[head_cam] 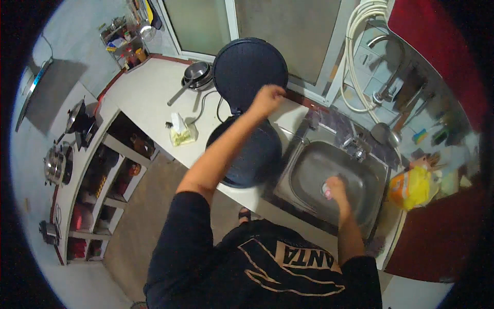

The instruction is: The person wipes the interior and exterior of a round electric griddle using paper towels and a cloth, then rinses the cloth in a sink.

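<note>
An electric griddle stands open on the white counter, its round dark lid [247, 65] raised and its round lower plate [254, 154] lying flat. My left hand [269, 99] is in front of the lid's lower right edge, fingers curled. Whether it grips the rim or only hovers there I cannot tell. My left forearm crosses over the lower plate and hides part of it. Down inside the steel sink [359, 185], my right hand [337, 188] holds a small pink-and-white thing [328, 193], too blurred to name, near the drain.
Left of the griddle are a tissue pack [183, 135], stacked steel pans [197, 75] and a cord. A faucet [357, 148] rises behind the sink. A yellow bag [415, 187] sits right of it. A hose [353, 58] and utensils hang on the wall. Pots [56, 166] stand at far left.
</note>
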Demonstrator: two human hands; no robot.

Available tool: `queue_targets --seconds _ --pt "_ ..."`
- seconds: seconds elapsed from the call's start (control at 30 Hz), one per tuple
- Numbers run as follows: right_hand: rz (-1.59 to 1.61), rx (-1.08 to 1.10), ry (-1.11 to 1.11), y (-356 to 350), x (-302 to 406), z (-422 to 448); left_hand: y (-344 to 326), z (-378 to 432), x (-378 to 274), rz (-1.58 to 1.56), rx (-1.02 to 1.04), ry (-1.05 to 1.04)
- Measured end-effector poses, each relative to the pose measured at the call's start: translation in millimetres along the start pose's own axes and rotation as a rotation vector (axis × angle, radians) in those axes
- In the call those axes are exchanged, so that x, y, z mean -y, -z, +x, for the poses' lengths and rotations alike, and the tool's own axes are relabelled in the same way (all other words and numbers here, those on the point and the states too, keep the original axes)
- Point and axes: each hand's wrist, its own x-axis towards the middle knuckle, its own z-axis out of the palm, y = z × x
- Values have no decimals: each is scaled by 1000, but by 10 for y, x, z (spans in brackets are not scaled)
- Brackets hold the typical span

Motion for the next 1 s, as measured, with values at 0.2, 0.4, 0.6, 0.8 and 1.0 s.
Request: queue_targets --seconds 0.2,0.4,0.6,0.8,1.0 --pt "973 -2 145 -425 837 -426 1270 1540 514 295 -355 -103" --pt "1211 25 333 -580 854 -496 1534 2555 1272 512 -1 -106" --pt "1317 64 234 -936 1825 -816 1651 3089 1692 851 322 -250" --pt "1184 7 208 -809 1330 -576 1666 2585 1100 522 605 -8" --pt "680 -230 -25 -857 553 -314 1758 1248 -87 429 605 59"
